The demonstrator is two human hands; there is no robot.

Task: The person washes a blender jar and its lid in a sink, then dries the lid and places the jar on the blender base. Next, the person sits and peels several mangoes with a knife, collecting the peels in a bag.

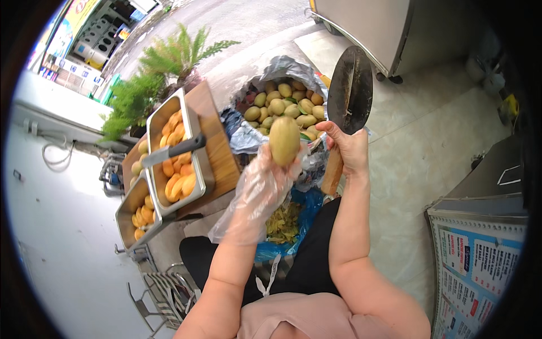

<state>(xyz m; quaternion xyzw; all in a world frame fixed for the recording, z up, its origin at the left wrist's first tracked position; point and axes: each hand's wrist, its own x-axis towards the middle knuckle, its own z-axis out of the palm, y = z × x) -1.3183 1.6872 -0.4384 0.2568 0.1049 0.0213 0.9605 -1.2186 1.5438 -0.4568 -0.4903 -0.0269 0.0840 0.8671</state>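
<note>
My left hand (277, 169), in a clear plastic glove, grips a whole yellow-green mango (284, 140) from below. My right hand (355, 148) is bare and holds the wooden handle (333, 171) of a broad peeling knife. Its dark oval blade (350, 87) points away from me and has a lengthwise slot. Beyond the mango, a paper-lined container (284, 68) holds many more unpeeled mangoes (292, 111) and a few leaves. Below my left wrist, between my knees, peel strips (283, 224) lie in a blue plastic bag (308, 207).
On a wooden stool (220, 165) at the left, a steel pan (203, 186) holds peeled orange fruit (180, 186); a knife (174, 151) lies across it. A second steel pan (123, 216) adjoins it. A wheeled steel cabinet (360, 25) stands ahead, a menu board (478, 262) at right.
</note>
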